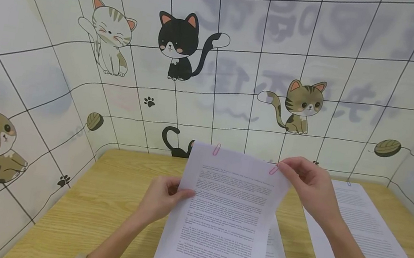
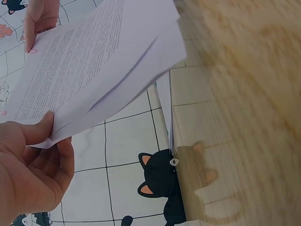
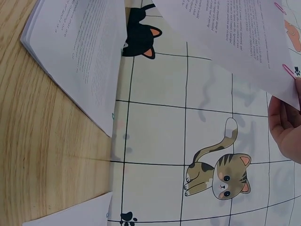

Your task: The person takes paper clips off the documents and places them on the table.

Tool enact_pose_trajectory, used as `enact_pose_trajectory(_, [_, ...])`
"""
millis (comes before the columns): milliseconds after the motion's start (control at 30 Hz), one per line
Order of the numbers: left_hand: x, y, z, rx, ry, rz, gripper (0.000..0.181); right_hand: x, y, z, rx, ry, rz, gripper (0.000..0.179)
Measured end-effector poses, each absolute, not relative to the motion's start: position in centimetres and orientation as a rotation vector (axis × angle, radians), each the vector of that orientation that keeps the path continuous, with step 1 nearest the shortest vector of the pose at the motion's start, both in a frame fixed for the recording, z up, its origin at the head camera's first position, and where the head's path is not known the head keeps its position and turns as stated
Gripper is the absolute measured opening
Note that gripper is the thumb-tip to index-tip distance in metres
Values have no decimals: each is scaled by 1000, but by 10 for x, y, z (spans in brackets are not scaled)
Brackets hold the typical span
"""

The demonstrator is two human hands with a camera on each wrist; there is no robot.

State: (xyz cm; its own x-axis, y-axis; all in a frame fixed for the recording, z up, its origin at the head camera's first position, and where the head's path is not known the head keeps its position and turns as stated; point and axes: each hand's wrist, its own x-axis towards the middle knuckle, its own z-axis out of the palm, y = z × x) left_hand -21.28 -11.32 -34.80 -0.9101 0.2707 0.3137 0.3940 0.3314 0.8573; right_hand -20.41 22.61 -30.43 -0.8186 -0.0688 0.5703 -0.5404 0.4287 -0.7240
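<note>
White wall with black grid lines and cartoon cats set behind pale wood-grain table. White printed paper sheets held up above table's middle, apparently so top edge can be reached. Left edge pinched by left hand, seemingly for steadiness; top right corner pinched by right hand, beside pink wire clip; whether clip itself is gripped cannot be told. White printed stack laid on table's middle; similar paper on table's right, presumably separated against mixing.

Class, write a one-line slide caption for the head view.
Left hand and right hand hold printed pages with two pink paper clips at a wooden table.
</note>
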Motion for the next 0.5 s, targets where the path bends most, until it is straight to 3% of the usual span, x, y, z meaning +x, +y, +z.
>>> enact_pose_trajectory(500, [-214,-113,-350,-617,-2492,-1595,13,-204,223,-306,459,-2212,1195,9])
